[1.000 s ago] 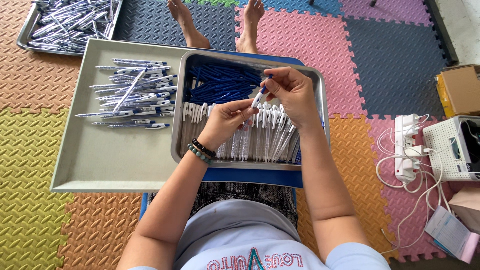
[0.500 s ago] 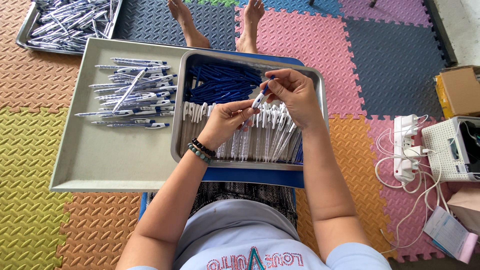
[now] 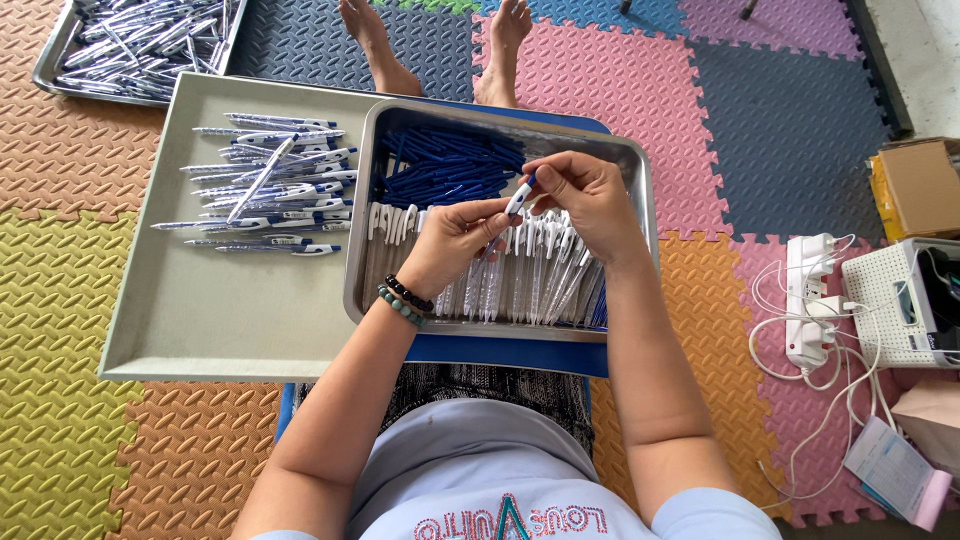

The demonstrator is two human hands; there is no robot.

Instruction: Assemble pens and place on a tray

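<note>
My left hand (image 3: 455,240) and my right hand (image 3: 585,195) meet over a metal tray (image 3: 640,175) and together hold one white pen with a blue tip (image 3: 518,198). The left fingers grip its lower barrel, the right fingers pinch its top end. Under my hands the tray holds a row of clear-white pen barrels (image 3: 540,275) at the front and a heap of blue pen parts (image 3: 440,165) at the back. A pile of finished white and blue pens (image 3: 270,185) lies on a flat grey tray (image 3: 220,320) to the left.
Another metal tray of pens (image 3: 140,45) sits at the far left on the coloured foam mats. My bare feet (image 3: 440,45) stretch out beyond the trays. To the right lie a white power strip with cables (image 3: 810,300), a white device (image 3: 905,300), a cardboard box (image 3: 915,185) and papers (image 3: 895,470).
Both hands stay over the metal tray with the pen; only the fingers shift slightly around it.
</note>
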